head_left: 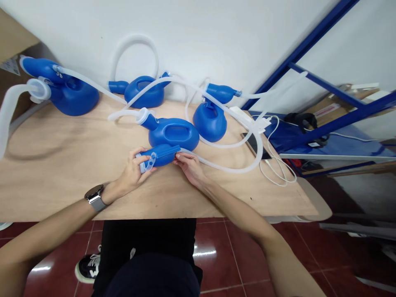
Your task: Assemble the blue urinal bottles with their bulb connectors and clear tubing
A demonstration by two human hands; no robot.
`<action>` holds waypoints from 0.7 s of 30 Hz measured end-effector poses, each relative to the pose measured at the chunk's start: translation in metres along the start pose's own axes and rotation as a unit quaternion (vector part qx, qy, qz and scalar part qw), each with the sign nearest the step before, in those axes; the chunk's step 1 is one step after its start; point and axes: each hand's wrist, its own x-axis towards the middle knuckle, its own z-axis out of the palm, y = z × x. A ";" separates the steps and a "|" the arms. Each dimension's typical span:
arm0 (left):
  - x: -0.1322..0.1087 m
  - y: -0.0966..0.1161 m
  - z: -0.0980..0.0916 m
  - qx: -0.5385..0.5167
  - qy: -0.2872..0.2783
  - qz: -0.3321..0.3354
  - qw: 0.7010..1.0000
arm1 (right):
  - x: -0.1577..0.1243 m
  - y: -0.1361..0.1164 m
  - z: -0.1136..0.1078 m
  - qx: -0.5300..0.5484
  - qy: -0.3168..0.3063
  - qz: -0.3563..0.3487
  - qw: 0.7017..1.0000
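Observation:
A blue plastic funnel piece [161, 154] lies on the wooden table [62, 165] in front of me. My left hand [133, 171] is wrapped round its left end, by a pale cap. My right hand [189, 165] pinches its right end, where a translucent white hose [235, 169] joins it. Just behind stands a blue plastic bottle with a handle hole [175, 134]. A watch sits on my left wrist.
Three more blue bottles [72, 97] [145, 90] [210, 121] with white hoses stand along the wall. A phone [256, 145], a white charger and cables [278, 169] lie at the table's right. A blue metal rack [340, 115] stands to the right. Red floor tiles below.

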 end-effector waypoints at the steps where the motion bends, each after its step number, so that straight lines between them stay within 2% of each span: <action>1: 0.001 0.000 -0.001 0.009 -0.003 0.013 1.000 | 0.000 0.000 0.000 -0.003 -0.006 0.001 1.000; 5: 0.003 -0.005 -0.005 0.030 -0.019 0.076 0.996 | 0.002 -0.001 -0.003 -0.008 -0.022 0.008 1.000; 8: 0.004 -0.013 -0.004 0.006 -0.035 0.062 0.997 | 0.005 -0.001 -0.003 -0.008 -0.020 0.005 1.000; 11: 0.003 -0.020 0.002 -0.049 -0.003 -0.053 0.997 | 0.009 0.000 -0.002 -0.001 -0.002 -0.007 1.000; 13: 0.001 -0.021 0.007 -0.094 0.018 -0.148 0.984 | 0.012 0.001 -0.002 0.005 0.011 -0.017 1.000; 15: -0.002 -0.020 0.012 -0.147 0.023 -0.231 0.961 | 0.013 0.001 -0.002 0.007 0.019 -0.025 0.999; 18: -0.005 -0.015 0.015 -0.238 0.016 -0.335 0.911 | 0.013 0.001 -0.004 0.000 0.018 -0.028 0.999; 20: -0.006 -0.011 0.017 -0.277 0.014 -0.373 0.886 | 0.012 0.000 -0.006 -0.007 0.018 -0.031 0.999; 21: -0.006 -0.010 0.018 -0.281 0.015 -0.376 0.883 | 0.011 0.000 -0.007 -0.008 0.021 -0.034 0.999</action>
